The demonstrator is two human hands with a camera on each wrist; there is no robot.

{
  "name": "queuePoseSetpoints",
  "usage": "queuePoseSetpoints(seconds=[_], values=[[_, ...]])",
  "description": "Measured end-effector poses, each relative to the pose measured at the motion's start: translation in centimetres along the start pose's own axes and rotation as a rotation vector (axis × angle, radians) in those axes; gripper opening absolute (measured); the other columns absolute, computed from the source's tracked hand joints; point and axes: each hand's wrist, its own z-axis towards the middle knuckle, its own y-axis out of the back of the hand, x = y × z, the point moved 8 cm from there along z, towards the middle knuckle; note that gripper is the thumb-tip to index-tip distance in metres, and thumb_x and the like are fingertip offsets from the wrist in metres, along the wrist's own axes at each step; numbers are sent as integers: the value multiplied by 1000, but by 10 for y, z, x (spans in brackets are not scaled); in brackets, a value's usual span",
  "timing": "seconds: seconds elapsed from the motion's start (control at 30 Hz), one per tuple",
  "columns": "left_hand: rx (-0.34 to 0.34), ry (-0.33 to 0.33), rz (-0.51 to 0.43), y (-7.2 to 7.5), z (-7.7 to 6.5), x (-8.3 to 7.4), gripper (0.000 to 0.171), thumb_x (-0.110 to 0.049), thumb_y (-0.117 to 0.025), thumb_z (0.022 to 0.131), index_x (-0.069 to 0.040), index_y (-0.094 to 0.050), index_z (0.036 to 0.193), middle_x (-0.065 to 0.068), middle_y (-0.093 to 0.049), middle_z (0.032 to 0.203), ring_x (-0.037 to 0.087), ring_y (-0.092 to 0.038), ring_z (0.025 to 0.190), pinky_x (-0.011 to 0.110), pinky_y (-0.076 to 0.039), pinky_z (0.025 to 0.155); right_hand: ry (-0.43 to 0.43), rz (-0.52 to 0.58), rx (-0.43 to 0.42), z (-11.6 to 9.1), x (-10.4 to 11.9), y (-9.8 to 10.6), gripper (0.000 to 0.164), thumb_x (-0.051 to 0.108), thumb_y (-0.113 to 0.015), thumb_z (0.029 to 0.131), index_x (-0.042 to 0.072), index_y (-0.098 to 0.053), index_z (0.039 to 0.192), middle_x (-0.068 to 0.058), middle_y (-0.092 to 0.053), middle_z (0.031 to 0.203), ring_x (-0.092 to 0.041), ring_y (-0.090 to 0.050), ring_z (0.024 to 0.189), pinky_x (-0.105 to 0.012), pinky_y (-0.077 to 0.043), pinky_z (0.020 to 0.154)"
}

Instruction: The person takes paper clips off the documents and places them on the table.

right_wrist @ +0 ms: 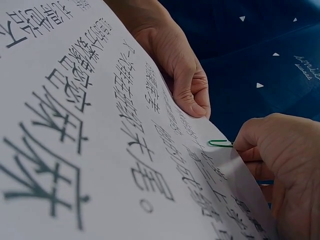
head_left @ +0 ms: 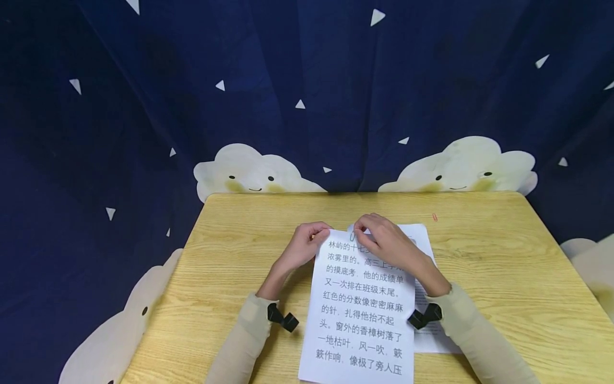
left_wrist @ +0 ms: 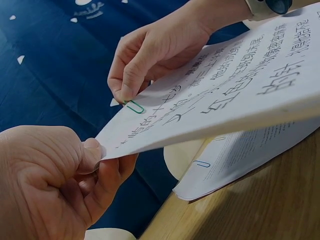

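Observation:
My left hand (head_left: 302,245) pinches the top left corner of a sheet of paper (head_left: 360,325) printed with large dark characters. The sheet's upper part is raised off the table. At its top edge sits a green paper clip (left_wrist: 134,106), its loop lying over the printed face. My right hand (head_left: 388,245) pinches the outer end of this clip between thumb and index finger, as the right wrist view shows with the clip (right_wrist: 220,143) at the fingertips. The thumb of the left hand (right_wrist: 185,85) lies on the printed face.
Under and to the right of the raised sheet lie other papers (head_left: 422,234) with small print. A blue paper clip (left_wrist: 201,164) is on their edge. A red paper clip (head_left: 435,217) lies on the wooden table (head_left: 230,240) farther back. A dark blue curtain (head_left: 268,80) hangs behind.

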Motion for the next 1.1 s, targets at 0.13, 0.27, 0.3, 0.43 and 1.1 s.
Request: queuePoseSetpoints(seconds=[0.13,0.27,0.3,0.43,1.1], values=[[-7,0,-3,0,1,0,24,-10,-53,109,1,-75,110,18,-74,94,18,-65,59,36,-50,44,10,-6,-10,0,0,1,11,16,-60,104,12,-70,101,0,-69,98,-15,-62,93,-40,-52,85],[-7,-4,-3,0,1,0,25,-11,-53,110,1,-75,110,19,-74,94,20,-65,59,45,-52,45,9,-7,-13,0,-1,2,11,16,-60,105,12,-69,101,0,-69,98,-15,-62,94,-40,-52,85],[-6,-5,-2,0,2,0,25,-11,-53,110,1,-75,110,19,-74,94,20,-65,59,50,-52,46,6,-5,-12,0,-1,2,11,17,-60,105,12,-69,102,0,-69,99,-15,-62,94,-40,-52,85],[-3,2,0,0,1,0,25,-11,-52,110,0,-74,111,17,-74,93,18,-65,57,65,-50,49,-13,6,-7,-1,-2,3,11,18,-60,106,12,-69,103,0,-69,100,-15,-62,95,-40,-52,86],[-35,18,11,2,-1,-1,24,-8,-52,110,0,-75,108,15,-74,92,16,-66,62,65,-52,54,-17,1,-17,0,-1,1,10,19,-60,106,14,-68,102,1,-69,98,-15,-61,93,-40,-52,85]])
